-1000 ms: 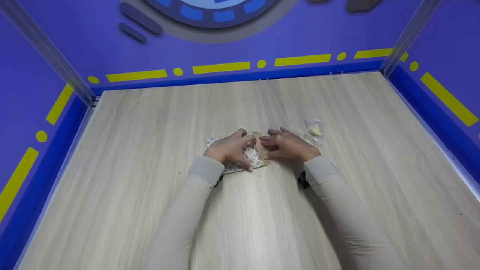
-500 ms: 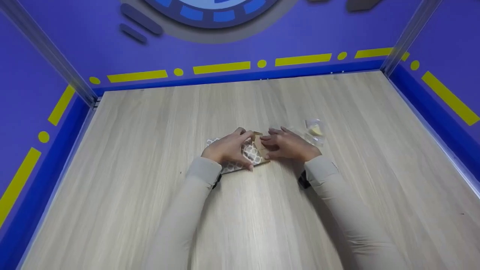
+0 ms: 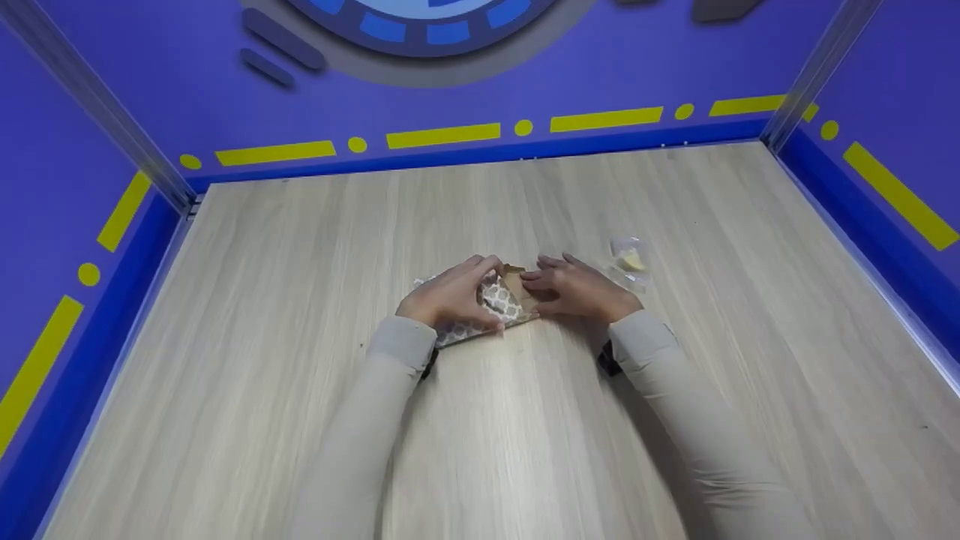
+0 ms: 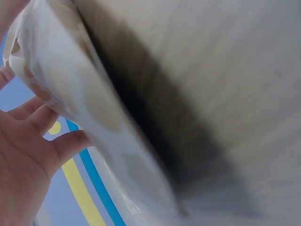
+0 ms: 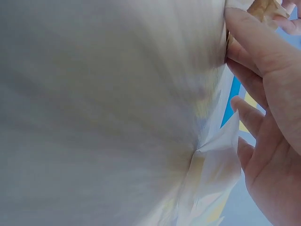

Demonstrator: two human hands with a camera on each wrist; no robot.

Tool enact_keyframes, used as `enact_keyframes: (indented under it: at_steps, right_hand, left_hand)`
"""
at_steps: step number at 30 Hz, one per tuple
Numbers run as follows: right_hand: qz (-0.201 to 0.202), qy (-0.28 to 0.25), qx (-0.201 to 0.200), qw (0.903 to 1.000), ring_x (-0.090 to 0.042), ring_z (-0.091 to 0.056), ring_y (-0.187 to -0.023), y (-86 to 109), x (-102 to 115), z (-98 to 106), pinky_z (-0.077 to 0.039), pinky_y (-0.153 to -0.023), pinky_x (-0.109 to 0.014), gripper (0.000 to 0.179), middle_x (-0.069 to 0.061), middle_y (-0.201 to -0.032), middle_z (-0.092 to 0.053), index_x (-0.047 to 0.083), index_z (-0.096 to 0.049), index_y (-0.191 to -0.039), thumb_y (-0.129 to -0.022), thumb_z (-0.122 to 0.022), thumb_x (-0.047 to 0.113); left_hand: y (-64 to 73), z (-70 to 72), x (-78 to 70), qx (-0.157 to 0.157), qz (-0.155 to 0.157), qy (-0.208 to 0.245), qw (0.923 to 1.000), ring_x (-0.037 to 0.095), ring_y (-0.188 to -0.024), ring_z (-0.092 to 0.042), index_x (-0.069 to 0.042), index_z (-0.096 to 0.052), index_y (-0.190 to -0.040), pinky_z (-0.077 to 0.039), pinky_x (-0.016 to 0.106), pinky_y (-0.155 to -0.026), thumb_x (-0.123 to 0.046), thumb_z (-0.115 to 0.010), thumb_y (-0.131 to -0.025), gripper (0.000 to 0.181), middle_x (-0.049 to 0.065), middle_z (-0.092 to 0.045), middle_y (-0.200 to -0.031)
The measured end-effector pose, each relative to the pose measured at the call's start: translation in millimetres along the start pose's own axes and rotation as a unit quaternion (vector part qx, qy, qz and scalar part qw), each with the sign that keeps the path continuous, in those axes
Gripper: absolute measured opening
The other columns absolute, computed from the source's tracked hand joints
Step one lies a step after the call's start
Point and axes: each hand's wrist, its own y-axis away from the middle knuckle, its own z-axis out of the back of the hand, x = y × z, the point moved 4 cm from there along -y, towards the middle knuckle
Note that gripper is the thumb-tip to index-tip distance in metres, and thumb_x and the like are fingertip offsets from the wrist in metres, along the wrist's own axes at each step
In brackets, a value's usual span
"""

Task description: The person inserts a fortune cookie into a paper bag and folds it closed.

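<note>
At the bottom of the frame, two pale sleeves reach in over the wood-grain table. Near the centre, the left hand grips a patterned packet between spread thumb and fingers, one edge lifted off the table. Just right of it, the right hand pinches the packet's brown end. Beyond, right of centre, lies a clear wrapper with something pale yellow; a purple-blue wall fills the top.

packet on table, left hand over it, right hand at its right, bag farther right
</note>
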Motion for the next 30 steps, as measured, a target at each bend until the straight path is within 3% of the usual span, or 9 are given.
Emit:
enact_keyframes:
  at_steps: [14,23,30]
  right_hand:
    - [0.014,0.001,-0.004,0.9999,-0.037,-0.038,-0.137,0.9,0,2,-0.023,-0.112,-0.061,0.047,-0.007,-0.134,-0.059,0.006,-0.062,-0.126,-0.088,-0.069,0.033]
    - [0.024,-0.067,-0.029,0.9971,-0.038,-0.039,-0.136,4.7,-4,7,-0.023,-0.113,-0.058,0.039,-0.010,-0.129,-0.062,0.005,-0.067,-0.120,-0.086,-0.072,0.024]
    - [0.028,-0.115,-0.060,0.9911,-0.038,-0.048,-0.130,5.0,-10,14,-0.036,-0.110,-0.046,0.031,-0.013,-0.122,-0.066,0.005,-0.070,-0.114,-0.086,-0.072,0.017]
  left_hand:
    - [1.0,0.1,4.9,-0.007,-0.001,0.043,0.9990,0.015,-0.112,-0.055,-0.027,-0.043,-0.130,-0.047,0.037,-0.095,-0.044,-0.086,-0.066,0.079,-0.002,-0.056,-0.131]
    - [2.3,-0.4,4.3,-0.008,0.001,0.048,0.9988,0.017,-0.106,-0.056,-0.029,-0.042,-0.131,-0.049,0.039,-0.090,-0.043,-0.086,-0.067,0.079,0.000,-0.057,-0.130]
    - [2.1,-0.2,4.3,-0.008,0.001,0.048,0.9988,0.017,-0.105,-0.056,-0.028,-0.042,-0.131,-0.048,0.038,-0.090,-0.042,-0.087,-0.065,0.081,0.000,-0.057,-0.130]
